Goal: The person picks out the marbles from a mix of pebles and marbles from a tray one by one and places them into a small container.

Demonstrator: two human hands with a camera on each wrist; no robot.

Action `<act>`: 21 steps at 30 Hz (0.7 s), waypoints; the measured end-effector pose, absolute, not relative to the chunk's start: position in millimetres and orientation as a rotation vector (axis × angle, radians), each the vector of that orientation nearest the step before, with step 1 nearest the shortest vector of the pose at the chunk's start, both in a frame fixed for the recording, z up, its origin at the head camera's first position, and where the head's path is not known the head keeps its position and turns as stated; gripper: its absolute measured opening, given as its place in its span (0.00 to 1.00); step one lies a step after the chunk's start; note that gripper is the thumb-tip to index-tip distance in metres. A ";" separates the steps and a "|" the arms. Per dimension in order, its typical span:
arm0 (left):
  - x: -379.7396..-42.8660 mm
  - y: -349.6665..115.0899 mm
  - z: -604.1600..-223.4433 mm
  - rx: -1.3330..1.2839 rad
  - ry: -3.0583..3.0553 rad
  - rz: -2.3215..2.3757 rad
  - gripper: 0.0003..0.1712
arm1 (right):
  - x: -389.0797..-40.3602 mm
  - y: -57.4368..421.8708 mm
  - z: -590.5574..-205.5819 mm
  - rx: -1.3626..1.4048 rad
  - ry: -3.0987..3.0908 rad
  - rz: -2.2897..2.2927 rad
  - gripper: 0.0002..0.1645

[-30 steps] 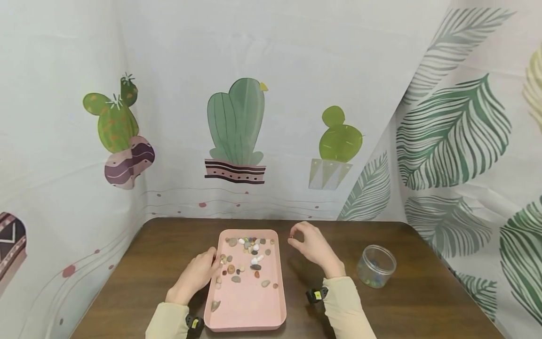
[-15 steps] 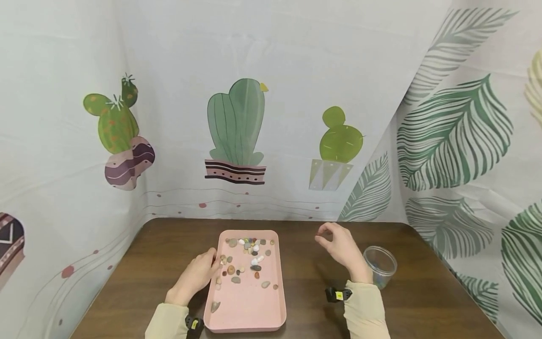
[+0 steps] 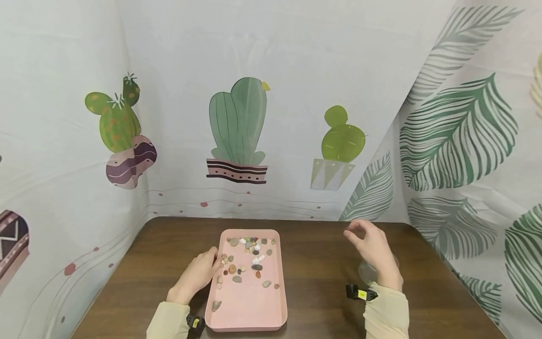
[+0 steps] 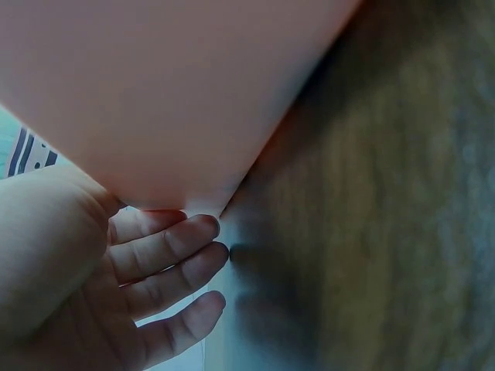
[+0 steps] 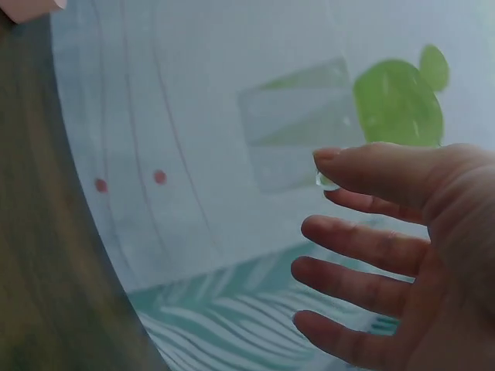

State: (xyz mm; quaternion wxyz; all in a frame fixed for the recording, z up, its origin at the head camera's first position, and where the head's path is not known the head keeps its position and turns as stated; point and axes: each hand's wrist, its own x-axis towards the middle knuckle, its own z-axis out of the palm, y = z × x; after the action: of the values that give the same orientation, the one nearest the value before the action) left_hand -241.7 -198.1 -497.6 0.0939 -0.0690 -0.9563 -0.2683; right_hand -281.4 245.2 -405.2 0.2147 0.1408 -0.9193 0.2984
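Observation:
A pink tray (image 3: 247, 320) with several pebbles (image 3: 237, 279) in it stands on the table. At its left rim is my left hand (image 3: 195, 274), with the thumb over the edge and the fingers (image 4: 172, 247) along the outer wall. My right hand (image 3: 374, 249) is raised off the table at the right. Between its thumb and index finger it pinches a small clear glass marble (image 5: 326, 182), mostly covered by the thumb; the other fingers are spread apart. Below and behind this hand shows part of a clear round jar (image 3: 366, 273).
The dark wooden table (image 3: 313, 282) ends at the back against a white curtain (image 3: 288, 117) printed with cacti and leaves. Small coloured pieces (image 3: 252, 240) lie among the pebbles at the tray's far end. Much of the jar is hidden by the right forearm.
My right hand has moved right from beside the tray to over the jar, holding the marble, and now covers much of the jar. The left hand has stayed at the tray's rim.

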 end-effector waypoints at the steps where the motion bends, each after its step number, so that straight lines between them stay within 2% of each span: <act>1: -241.5 -197.9 -496.6 -0.200 -2.842 -0.799 0.06 | -279.8 249.1 -404.7 0.376 -2.546 0.829 0.11; 21: -241.1 -198.0 -497.2 -0.204 -2.843 -0.772 0.05 | -254.7 328.9 -424.2 -0.015 -2.612 0.838 0.19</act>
State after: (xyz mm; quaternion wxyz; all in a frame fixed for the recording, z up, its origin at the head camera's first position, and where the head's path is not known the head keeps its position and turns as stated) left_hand -241.1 -198.0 -497.2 0.0941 -0.0688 -0.9585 -0.2601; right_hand -254.7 328.9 -424.2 0.1981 -0.0055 -0.9333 0.2995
